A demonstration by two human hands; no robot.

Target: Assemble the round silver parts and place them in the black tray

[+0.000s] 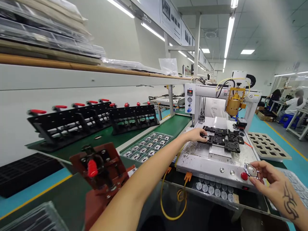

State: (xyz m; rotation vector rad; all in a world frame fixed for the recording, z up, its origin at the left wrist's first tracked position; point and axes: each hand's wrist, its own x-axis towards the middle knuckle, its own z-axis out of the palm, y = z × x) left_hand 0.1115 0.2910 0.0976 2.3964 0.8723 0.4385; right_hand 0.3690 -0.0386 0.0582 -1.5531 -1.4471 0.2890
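The left arm stretches far forward and across, forearm bare and nearly straight, so that the left hand (197, 134) reaches the near-left end of the black fixture block (222, 139) lying on the machine bed (204, 158). Its fingers curl downward with the tips together on a small round metal part (206, 138) seated in the fixture's leftmost pocket; whether they pinch the part or merely press on it cannot be told. The right arm is bent and drawn close, its tattooed wrist low at the right edge of the view, and the right hand (267, 179) hovers just off the bed's near-right corner. Thumb and forefinger are closed on the rim of a round ring part (251, 170), the other fingers loosely curled behind it. The ring is silvery and shiny, with a pale glossy centre, held tilted with its face towards the camera, just beside the red button (244, 176) on the bed's front edge. The fixture is a row of dark square nests, lying across the far half of the scratched white bed, under the yellow dispensing head (235, 102). To the left, on the green conveyor belt (179, 124), a clear tray (146, 148) holds rows of similar round parts.
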